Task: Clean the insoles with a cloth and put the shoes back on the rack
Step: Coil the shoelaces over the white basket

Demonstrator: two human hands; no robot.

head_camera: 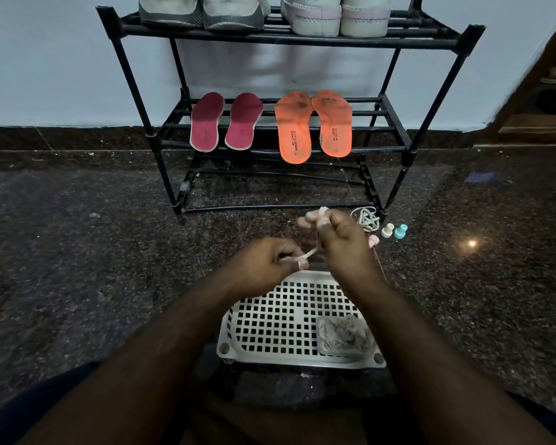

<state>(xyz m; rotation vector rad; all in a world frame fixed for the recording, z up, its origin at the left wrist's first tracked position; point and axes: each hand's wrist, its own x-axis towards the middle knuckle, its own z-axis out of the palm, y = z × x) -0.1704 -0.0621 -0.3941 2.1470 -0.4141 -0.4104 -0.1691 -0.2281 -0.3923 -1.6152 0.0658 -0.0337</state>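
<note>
A dark speckled stone floor (77, 252) carries a black shoe rack (283, 123) standing against the pale wall. Directly in front of the rack, nearer the camera, a white perforated basket (289, 319) sits on the floor. Just beside the rack's front right foot lies a small pale tangle of cord (365, 219), and just right of that stand two small knobs, one cream (387, 230) and one turquoise (400, 231), side by side.

Four insoles (206, 123) (two maroon, two orange), four shoes (170, 11), two small caps (387, 230).
</note>
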